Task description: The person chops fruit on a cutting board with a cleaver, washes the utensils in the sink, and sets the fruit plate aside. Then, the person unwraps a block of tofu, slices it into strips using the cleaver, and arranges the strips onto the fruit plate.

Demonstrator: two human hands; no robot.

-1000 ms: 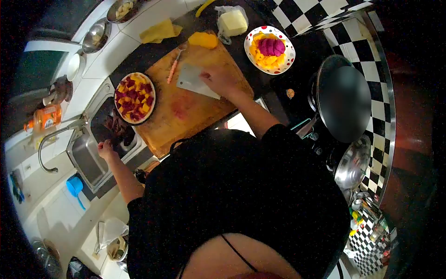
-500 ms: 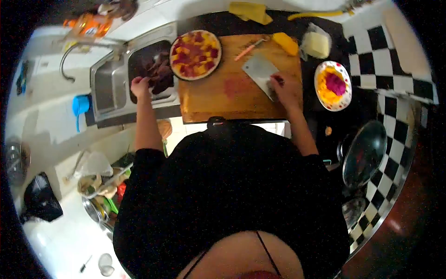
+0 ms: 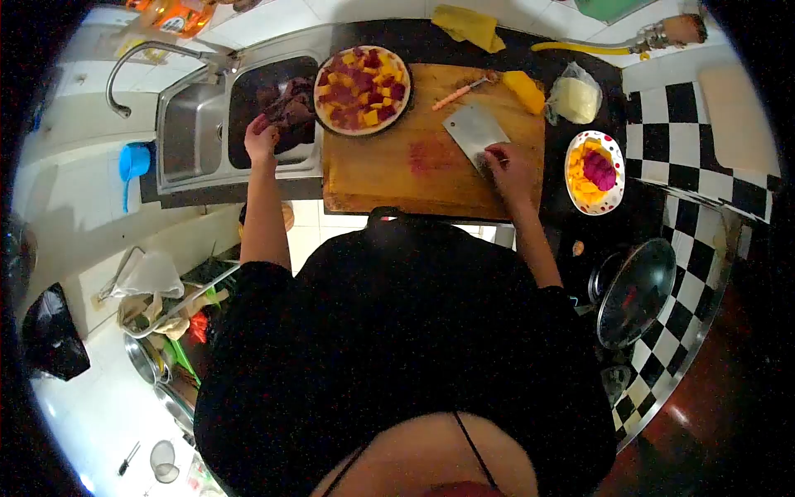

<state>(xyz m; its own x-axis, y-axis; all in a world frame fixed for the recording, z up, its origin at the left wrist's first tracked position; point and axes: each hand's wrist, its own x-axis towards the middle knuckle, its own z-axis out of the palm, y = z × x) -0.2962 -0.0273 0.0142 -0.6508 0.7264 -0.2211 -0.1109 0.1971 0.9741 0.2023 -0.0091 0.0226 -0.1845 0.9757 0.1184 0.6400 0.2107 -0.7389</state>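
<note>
My left hand [image 3: 262, 142] is over the right sink basin, its fingers closed at the edge of a dark brown crumpled cloth [image 3: 290, 114]. On the wooden cutting board [image 3: 373, 178], my right hand [image 3: 509, 170] is closed around the handle end of a cleaver [image 3: 474, 131], whose blade lies flat and points up and left. A round dish of yellow and purple-red cubes [image 3: 363, 89] overlaps the board's upper left corner. Beyond the blade lie an orange-handled peeler [image 3: 455, 94] and a piece of yellow fruit [image 3: 525, 91]. A pink stain marks the board.
Right of the board stands a spotted plate [image 3: 594, 197] with yellow and magenta pieces, below a bagged pale block [image 3: 576, 98]. A yellow cloth [image 3: 468, 29] and yellow hose [image 3: 580, 49] lie behind. A large glass lid [image 3: 638, 294] is lower right; the faucet [image 3: 157, 45] arches over the left basin.
The view has shifted a little. My left hand has moved slightly up and right against the sink. My right hand has come closer around the cleaver's handle end, while the cleaver stays on the board.
</note>
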